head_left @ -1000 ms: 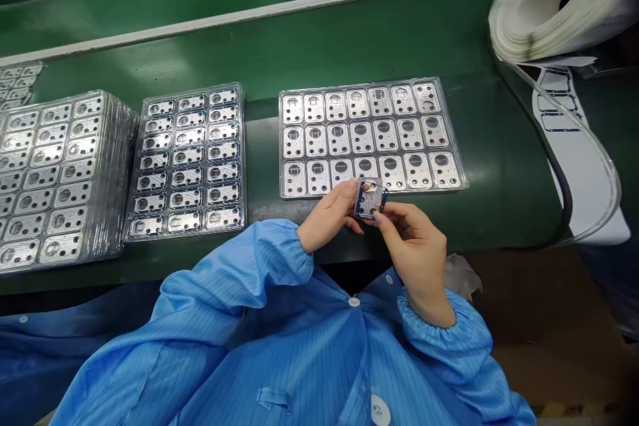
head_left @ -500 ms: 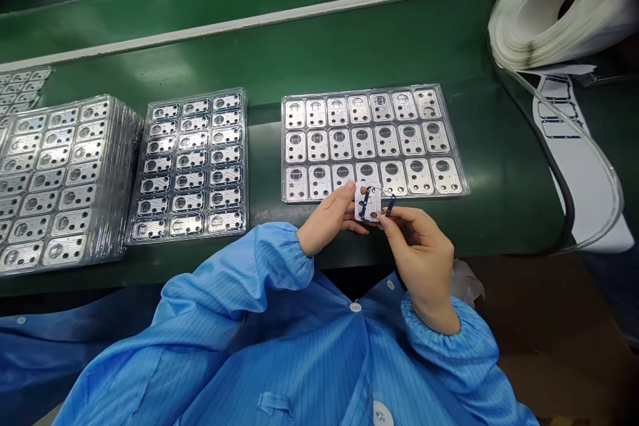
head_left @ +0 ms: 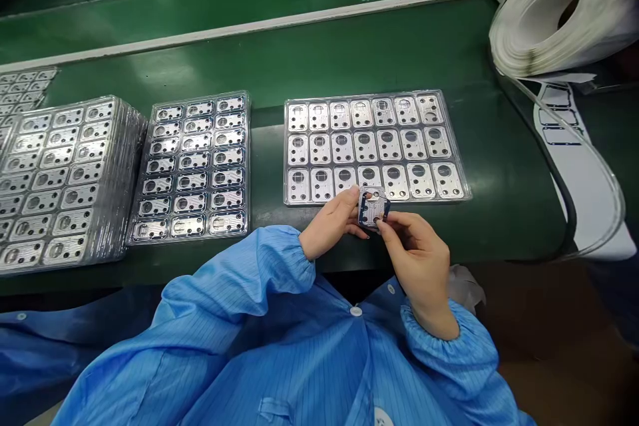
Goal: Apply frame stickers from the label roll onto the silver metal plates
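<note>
A small silvery metal plate (head_left: pixel 372 202), with holes and fine grooves, is in my left hand (head_left: pixel 328 223), gripped at its left edge between thumb and fingers. Along the plate's rim lies a thin dark-blue adhesive frame (head_left: pixel 386 208). My right hand (head_left: pixel 418 249) pinches this frame at the plate's lower right corner; whether its fingertips also press on the plate, I cannot tell. Just beyond my hands lies a clear plastic tray (head_left: pixel 466 193) holding rows of similar silver plates.
To the left lies another clear tray (head_left: pixel 247 166) of plates with dark-blue edging. Beside it rises a tall stack of filled trays (head_left: pixel 117 193). On the right, a large roll (head_left: pixel 529 13) feeds a white backing strip (head_left: pixel 579 180) carrying dark frames, past a curved cable (head_left: pixel 562 186).
The dark-blue frame hung partly off the plate at its right side; now it lies around the plate's edge. My right hand has moved slightly left, closer to the plate.
</note>
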